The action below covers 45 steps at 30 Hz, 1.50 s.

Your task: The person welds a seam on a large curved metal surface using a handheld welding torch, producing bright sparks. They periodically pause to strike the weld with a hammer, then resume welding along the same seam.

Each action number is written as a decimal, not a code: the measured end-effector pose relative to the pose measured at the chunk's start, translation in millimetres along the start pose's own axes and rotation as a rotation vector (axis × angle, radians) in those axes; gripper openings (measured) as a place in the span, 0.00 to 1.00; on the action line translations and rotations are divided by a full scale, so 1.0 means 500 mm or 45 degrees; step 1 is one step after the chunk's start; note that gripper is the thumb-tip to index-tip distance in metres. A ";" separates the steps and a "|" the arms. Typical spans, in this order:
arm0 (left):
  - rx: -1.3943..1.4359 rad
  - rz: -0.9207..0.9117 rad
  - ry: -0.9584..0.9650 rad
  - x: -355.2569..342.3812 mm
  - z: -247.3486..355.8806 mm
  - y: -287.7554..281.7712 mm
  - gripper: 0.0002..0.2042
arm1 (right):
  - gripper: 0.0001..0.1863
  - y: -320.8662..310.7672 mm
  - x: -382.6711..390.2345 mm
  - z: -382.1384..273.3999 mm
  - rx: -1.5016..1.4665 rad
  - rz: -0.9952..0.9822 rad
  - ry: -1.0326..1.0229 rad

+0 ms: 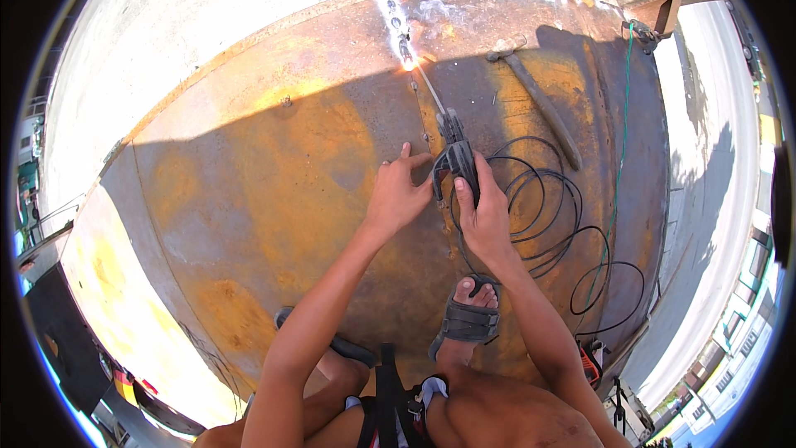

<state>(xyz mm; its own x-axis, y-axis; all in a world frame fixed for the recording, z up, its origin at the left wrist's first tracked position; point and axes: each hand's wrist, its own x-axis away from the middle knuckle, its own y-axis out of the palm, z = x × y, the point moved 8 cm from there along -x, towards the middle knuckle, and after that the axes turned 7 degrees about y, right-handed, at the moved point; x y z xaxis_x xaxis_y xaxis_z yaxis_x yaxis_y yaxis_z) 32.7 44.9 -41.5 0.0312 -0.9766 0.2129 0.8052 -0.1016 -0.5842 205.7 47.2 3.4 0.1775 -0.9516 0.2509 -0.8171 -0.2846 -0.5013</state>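
Observation:
My right hand (483, 214) is wrapped around a black welding electrode holder (458, 153). From its jaws a thin welding rod (432, 89) slants up and left to a bright glowing spot on the rusty steel plate (282, 199). Above that spot runs a short, dark, lumpy weld bead (395, 23) along a seam. Beside the holder, my left hand (400, 191) has its fingers apart, the tips close to the holder's lever; whether they touch it I cannot tell. Nothing shows in that hand.
A hammer (543, 104) lies right of the holder. Loops of black cable (572, 224) spread beside my sandalled foot (471, 315). A thin green line (620, 158) runs along the plate's right side. A rusty bracket (663, 12) stands at the far right corner.

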 end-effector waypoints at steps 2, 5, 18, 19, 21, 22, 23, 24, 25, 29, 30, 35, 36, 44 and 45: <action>0.046 -0.019 -0.038 0.002 -0.009 0.003 0.21 | 0.28 0.000 0.000 -0.016 0.046 0.035 -0.064; 0.102 -0.049 -0.072 0.000 -0.008 0.005 0.21 | 0.28 -0.001 -0.003 -0.012 0.035 0.013 -0.030; 0.172 -0.092 -0.129 0.002 -0.006 0.004 0.20 | 0.29 0.005 -0.008 -0.008 0.076 0.016 -0.035; 0.172 -0.085 -0.120 0.001 -0.008 0.005 0.20 | 0.29 0.005 -0.009 -0.008 0.070 0.010 -0.032; 0.178 -0.085 -0.110 0.001 -0.011 0.008 0.20 | 0.29 0.006 -0.009 -0.009 0.061 0.004 -0.032; 0.182 -0.085 -0.105 0.002 -0.012 0.009 0.20 | 0.29 0.006 -0.009 -0.010 0.058 0.002 -0.035; 0.171 -0.072 -0.089 0.001 -0.011 0.008 0.20 | 0.29 0.006 -0.008 -0.011 0.055 0.000 -0.039; 0.159 -0.058 -0.074 0.001 -0.011 0.006 0.19 | 0.29 0.007 -0.009 -0.011 0.054 -0.005 -0.030; 0.147 -0.043 -0.058 0.001 -0.011 0.004 0.19 | 0.29 0.009 -0.009 -0.010 0.052 -0.011 -0.020; 0.192 -0.114 -0.126 0.000 0.000 0.004 0.19 | 0.28 0.005 -0.007 0.003 0.085 0.010 -0.020; 0.191 -0.112 -0.127 0.000 0.000 0.003 0.19 | 0.28 0.006 -0.008 0.002 0.081 0.009 -0.023; 0.149 -0.053 -0.063 0.002 -0.008 -0.001 0.20 | 0.28 0.011 -0.010 -0.009 0.051 -0.018 -0.003; 0.130 -0.045 -0.049 0.001 -0.007 -0.001 0.20 | 0.28 0.011 -0.010 -0.010 0.061 -0.014 -0.005; 0.170 -0.092 -0.098 -0.001 0.004 -0.003 0.20 | 0.28 0.010 -0.010 -0.003 0.070 -0.008 -0.001; 0.165 -0.074 -0.082 -0.001 0.006 -0.007 0.20 | 0.28 0.011 -0.011 -0.003 0.069 -0.008 -0.006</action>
<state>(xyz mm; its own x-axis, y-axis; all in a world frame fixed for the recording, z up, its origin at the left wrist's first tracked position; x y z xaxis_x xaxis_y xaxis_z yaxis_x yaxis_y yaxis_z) 31.7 46.2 -37.2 0.0167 -0.9551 0.2959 0.8764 -0.1285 -0.4642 199.5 50.9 0.7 0.1851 -0.9502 0.2508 -0.7852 -0.2965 -0.5436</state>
